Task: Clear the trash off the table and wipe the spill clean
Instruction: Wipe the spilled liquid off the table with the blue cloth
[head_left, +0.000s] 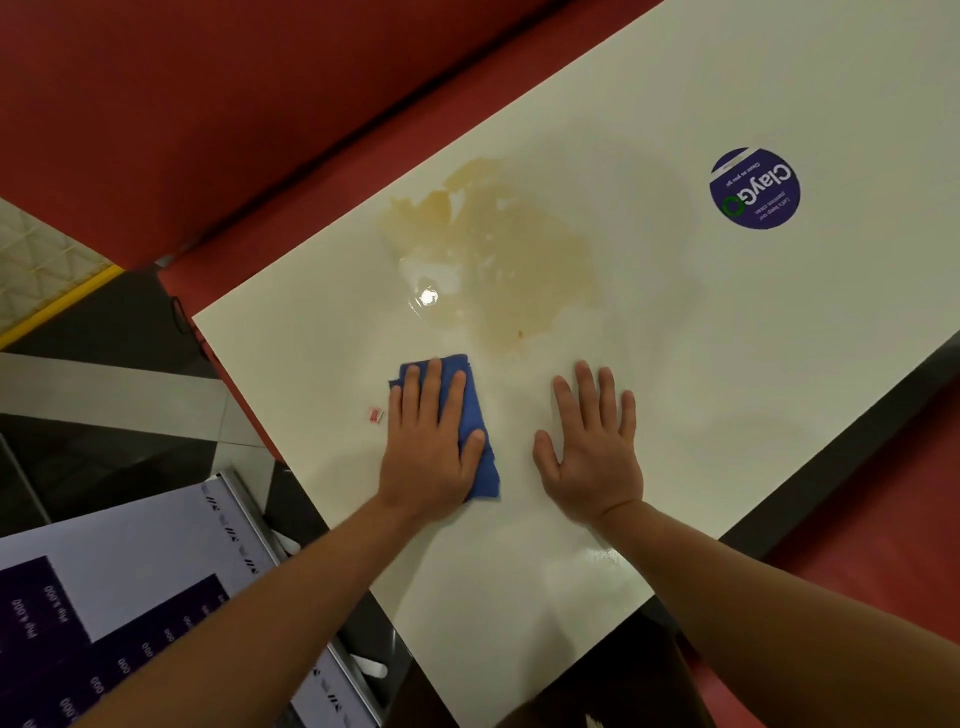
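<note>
A glossy cream-white counter (675, 338) runs diagonally through the view, flanked by red upholstered bench seating (208, 104) on the far side and a dark tiled floor (104, 322) at the left. A round purple sticker (754, 188) with white lettering lies flat near the counter's far end. The spill (498, 249) is a thin, yellowish-brown puddle of irregular outline spread across the middle of the counter, shiny where a light reflects in it. Just nearer than it, the left hand (434, 441) presses flat with straight fingers on a folded blue cloth (475, 415). The right hand (592, 447) rests open, palm down, on bare counter beside it. A tiny red-and-white scrap (374, 414) lies just left of the cloth.
</note>
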